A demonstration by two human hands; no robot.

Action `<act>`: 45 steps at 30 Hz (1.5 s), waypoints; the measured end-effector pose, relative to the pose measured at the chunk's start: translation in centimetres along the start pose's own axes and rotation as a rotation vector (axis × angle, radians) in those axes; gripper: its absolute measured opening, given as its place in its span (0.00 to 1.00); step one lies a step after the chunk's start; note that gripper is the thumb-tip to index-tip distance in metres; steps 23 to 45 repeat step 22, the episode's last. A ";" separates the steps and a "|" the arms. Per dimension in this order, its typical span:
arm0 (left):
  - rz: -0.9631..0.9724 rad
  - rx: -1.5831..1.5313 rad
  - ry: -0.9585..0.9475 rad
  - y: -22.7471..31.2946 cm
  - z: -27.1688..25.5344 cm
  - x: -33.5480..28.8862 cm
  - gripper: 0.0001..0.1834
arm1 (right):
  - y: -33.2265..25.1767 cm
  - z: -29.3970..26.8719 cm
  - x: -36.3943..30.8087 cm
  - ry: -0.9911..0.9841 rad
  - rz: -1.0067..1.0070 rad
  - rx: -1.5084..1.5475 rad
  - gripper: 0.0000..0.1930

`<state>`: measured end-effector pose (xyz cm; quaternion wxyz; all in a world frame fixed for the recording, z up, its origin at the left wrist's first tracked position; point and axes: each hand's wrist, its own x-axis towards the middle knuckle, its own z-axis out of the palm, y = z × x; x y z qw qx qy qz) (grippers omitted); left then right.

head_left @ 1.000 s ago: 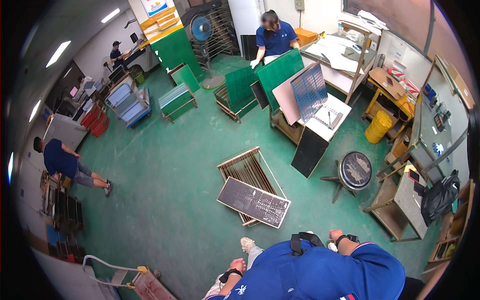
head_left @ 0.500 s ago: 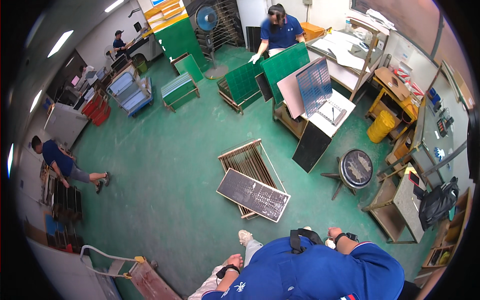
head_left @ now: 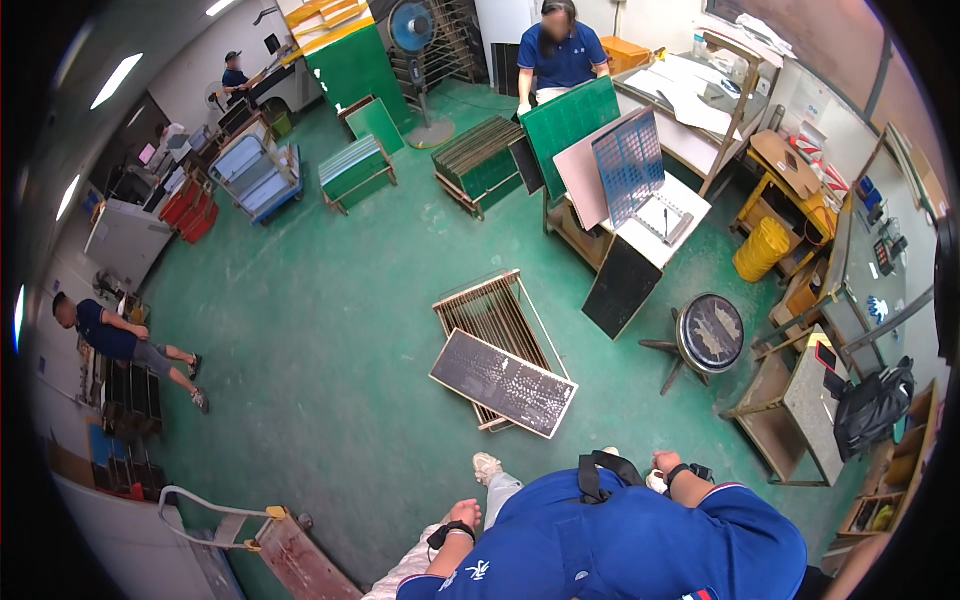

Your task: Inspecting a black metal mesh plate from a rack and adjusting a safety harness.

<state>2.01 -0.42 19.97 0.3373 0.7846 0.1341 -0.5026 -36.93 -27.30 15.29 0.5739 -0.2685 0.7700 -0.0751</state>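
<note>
Both of my arms hang at my sides, each with a dark band at the wrist. My left hand (head_left: pixel 464 513) is loosely curled beside my light trouser leg, with nothing visible in it. On the other side, my right hand (head_left: pixel 664 461) has its fingers folded in and also shows nothing held. Nearest in front of me is a dark speckled panel (head_left: pixel 504 384) with a pale frame. It lies tilted across a slatted wooden rack (head_left: pixel 496 312) on the green floor. Both hands are apart from the rack and the panel.
A round worn stool (head_left: pixel 711 332) and a white-topped table (head_left: pixel 650 228) with leaning boards are ahead right. A person (head_left: pixel 561 50) sits behind a rack of green panels (head_left: pixel 487 165). At left are a trolley (head_left: pixel 300 550) and another person (head_left: pixel 110 330). A backpack (head_left: pixel 875 405) is at right.
The seated person's gloved hand has drawn back from the green panels, and the front panel now stands upright with the stack. At left, the other person has turned and shifted slightly. My hands stay much the same.
</note>
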 end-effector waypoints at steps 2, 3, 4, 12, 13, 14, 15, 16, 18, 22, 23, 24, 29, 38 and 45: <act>0.000 -0.008 -0.004 -0.4 -0.1 0.4 0.11 | -0.1 0.0 0.2 -0.021 -0.003 -0.065 0.07; 0.002 -0.016 -0.008 -0.5 -0.1 0.7 0.11 | -0.2 0.1 0.4 -0.020 -0.001 -0.066 0.07; -0.001 -0.016 -0.009 -0.7 -0.1 0.8 0.11 | -0.3 0.1 0.6 -0.012 0.003 -0.077 0.07; 0.006 0.004 -0.002 -0.1 0.0 0.7 0.09 | 0.4 -0.5 1.2 -0.003 0.005 -0.065 0.06; 0.004 0.002 -0.001 0.0 0.0 0.7 0.09 | 0.4 -0.5 1.2 0.003 0.004 -0.064 0.06; 0.015 0.002 0.002 0.0 0.0 0.7 0.09 | 0.4 -0.5 1.3 0.009 0.003 -0.062 0.06; 0.026 0.003 0.004 0.0 0.0 0.7 0.09 | 0.4 -0.4 1.3 0.008 0.004 -0.063 0.06; 0.025 0.002 0.005 0.0 -0.1 0.7 0.09 | 0.3 -0.3 1.3 0.013 0.010 -0.058 0.06; 0.028 -0.014 0.001 -0.2 -0.1 0.9 0.09 | 0.1 -0.1 1.1 0.019 0.016 -0.053 0.06; 0.018 -0.046 -0.012 -0.6 -0.4 1.7 0.08 | -0.1 0.1 1.1 0.005 0.011 -0.038 0.07; 0.018 -0.046 -0.012 -0.6 -0.4 1.7 0.08 | -0.1 0.1 1.1 0.005 0.011 -0.038 0.07; 0.018 -0.046 -0.012 -0.6 -0.4 1.7 0.08 | -0.1 0.1 1.1 0.005 0.011 -0.038 0.07; 0.018 -0.046 -0.012 -0.6 -0.4 1.7 0.08 | -0.1 0.1 1.1 0.005 0.011 -0.038 0.07; 0.018 -0.046 -0.012 -0.6 -0.4 1.7 0.08 | -0.1 0.1 1.1 0.005 0.011 -0.038 0.07; 0.018 -0.046 -0.012 -0.6 -0.4 1.7 0.08 | -0.1 0.1 1.1 0.005 0.011 -0.038 0.07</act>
